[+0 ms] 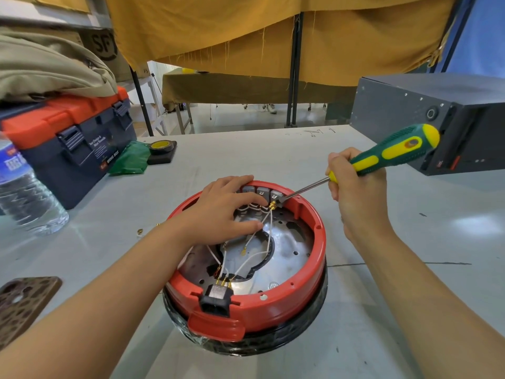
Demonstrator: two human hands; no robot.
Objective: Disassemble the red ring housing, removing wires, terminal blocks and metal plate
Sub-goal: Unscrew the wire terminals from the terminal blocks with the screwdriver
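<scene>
Head view: housing (287, 302) sits mid-table on a black base, open side up. Progress looks early-to-mid. Plate (284, 258) is in place, terminal blocks (262, 193) are seated at the far wall, and the black socket (217, 298) is in the near wall with wires (254, 262) attached. A couple of white leads end in loose ring lugs over the plate, so some connections look undone. Small brass bits lie on the table left of the housing, likely removed hardware. Left to do: remaining leads, blocks, plate.

Left hand (226, 206) lies flat across the far-left rim, fingers straight, pressing down beside the blocks and over the wires; it grasps nothing.

Right hand (355, 187) is clenched round the screwdriver (382, 157) near the front of the handle. Its tip sits at the rightmost block, by the brass lug there, just beside the left fingertips.
</scene>
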